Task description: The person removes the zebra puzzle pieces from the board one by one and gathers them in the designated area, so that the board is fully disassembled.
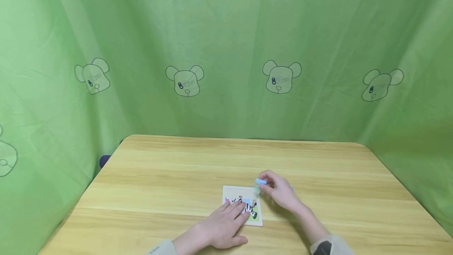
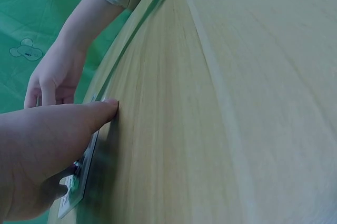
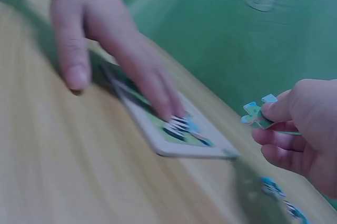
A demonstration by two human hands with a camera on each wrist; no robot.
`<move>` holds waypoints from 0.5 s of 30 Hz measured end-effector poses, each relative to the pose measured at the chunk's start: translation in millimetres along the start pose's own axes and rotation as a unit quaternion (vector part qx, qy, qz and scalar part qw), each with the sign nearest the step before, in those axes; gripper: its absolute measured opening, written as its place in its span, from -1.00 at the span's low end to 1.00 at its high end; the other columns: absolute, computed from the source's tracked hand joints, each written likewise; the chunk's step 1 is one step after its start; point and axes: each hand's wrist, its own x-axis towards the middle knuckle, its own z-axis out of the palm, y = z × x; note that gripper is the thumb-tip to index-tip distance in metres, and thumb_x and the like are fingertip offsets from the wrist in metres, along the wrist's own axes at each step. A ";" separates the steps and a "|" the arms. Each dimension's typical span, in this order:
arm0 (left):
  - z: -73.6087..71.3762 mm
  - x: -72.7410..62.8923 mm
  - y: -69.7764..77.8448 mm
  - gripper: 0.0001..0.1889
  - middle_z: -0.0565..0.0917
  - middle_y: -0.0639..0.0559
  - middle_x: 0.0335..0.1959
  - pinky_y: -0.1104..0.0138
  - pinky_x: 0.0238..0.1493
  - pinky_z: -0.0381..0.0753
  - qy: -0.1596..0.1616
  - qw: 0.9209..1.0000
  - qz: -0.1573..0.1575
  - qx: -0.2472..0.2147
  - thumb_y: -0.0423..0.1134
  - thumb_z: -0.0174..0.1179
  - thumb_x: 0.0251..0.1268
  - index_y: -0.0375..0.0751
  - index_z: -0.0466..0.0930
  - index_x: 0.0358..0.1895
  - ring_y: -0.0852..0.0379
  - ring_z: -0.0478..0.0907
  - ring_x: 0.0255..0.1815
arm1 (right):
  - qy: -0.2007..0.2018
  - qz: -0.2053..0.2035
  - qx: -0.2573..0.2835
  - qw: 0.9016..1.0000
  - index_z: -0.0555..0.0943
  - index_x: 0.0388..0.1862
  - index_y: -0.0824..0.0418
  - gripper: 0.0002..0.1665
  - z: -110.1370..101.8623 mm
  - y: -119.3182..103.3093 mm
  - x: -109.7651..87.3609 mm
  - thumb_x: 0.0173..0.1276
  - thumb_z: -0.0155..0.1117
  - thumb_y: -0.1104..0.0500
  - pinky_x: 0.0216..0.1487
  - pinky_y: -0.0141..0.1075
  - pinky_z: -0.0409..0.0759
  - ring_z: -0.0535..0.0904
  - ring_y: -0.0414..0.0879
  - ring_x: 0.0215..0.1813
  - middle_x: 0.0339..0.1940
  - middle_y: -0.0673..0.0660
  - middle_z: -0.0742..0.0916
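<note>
A light-framed jigsaw board (image 1: 231, 188) with a zebra picture lies on the table. My left hand (image 1: 224, 225) rests on it with fingers extended, covering part of the picture, thumb out over the wood. Just past the board's far right corner, my right hand (image 1: 281, 195) pinches a small green and light-blue jigsaw piece (image 3: 254, 112) between thumb and fingers. The right wrist view shows that piece held above the tabletop, apart from the board. In the left wrist view, the left hand (image 2: 47, 150) hides most of the board.
More blue-patterned jigsaw pieces (image 3: 284, 197) lie on the table to the right of the board, mostly hidden behind my right hand in the head view. The wooden table (image 1: 159, 176) ends at a green curtain (image 1: 226, 117) printed with bear heads.
</note>
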 end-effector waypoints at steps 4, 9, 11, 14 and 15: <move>0.8 -0.4 0.4 -0.27 0.10 -0.08 0.44 0.15 0.38 0.07 -0.003 1.000 -0.001 -0.004 0.29 -0.22 0.31 -0.10 0.14 0.41 0.01 0.02 0.43 | 0.026 0.028 0.046 0.998 0.50 -0.11 0.33 -0.75 -18.6 10.7 -3.2 0.20 0.20 0.41 -0.43 -0.27 0.63 0.56 -0.03 -0.43 -0.39 0.16 0.58; 0.4 -0.3 0.1 -0.27 0.10 -0.08 0.44 0.16 0.39 0.06 0.000 1.000 0.000 -0.003 0.28 -0.22 0.32 -0.11 0.14 0.41 0.01 0.01 0.44 | 0.048 0.057 0.076 0.994 0.48 -0.05 0.45 -0.69 -47.1 26.6 -10.6 0.21 0.20 0.40 -0.40 -0.30 0.64 0.56 -0.09 -0.42 -0.35 0.21 0.59; -0.1 -0.3 0.1 -0.27 0.10 -0.08 0.44 0.17 0.39 0.06 0.001 1.000 0.001 -0.001 0.28 -0.22 0.32 -0.11 0.14 0.41 0.02 0.01 0.44 | 0.052 0.074 0.089 0.992 0.46 -0.02 0.47 -0.66 -58.0 33.4 -14.2 0.23 0.20 0.38 -0.42 -0.32 0.62 0.55 -0.12 -0.44 -0.35 0.19 0.60; -1.0 -0.4 0.2 -0.27 0.11 -0.09 0.44 0.18 0.39 0.06 -0.001 1.000 0.001 0.000 0.28 -0.22 0.32 -0.12 0.14 0.40 0.01 0.01 0.43 | 0.061 0.094 0.092 0.989 0.45 0.00 0.50 -0.64 -71.5 43.2 -19.6 0.25 0.19 0.36 -0.45 -0.36 0.58 0.53 -0.16 -0.46 -0.38 0.14 0.61; -1.2 -0.4 0.3 -0.27 0.11 -0.09 0.44 0.18 0.39 0.06 -0.002 1.000 0.001 0.000 0.28 -0.22 0.32 -0.12 0.14 0.40 0.02 0.01 0.43 | 0.062 0.097 0.088 0.989 0.44 0.00 0.50 -0.64 -75.3 46.3 -21.4 0.25 0.19 0.36 -0.47 -0.37 0.56 0.51 -0.17 -0.47 -0.41 0.13 0.60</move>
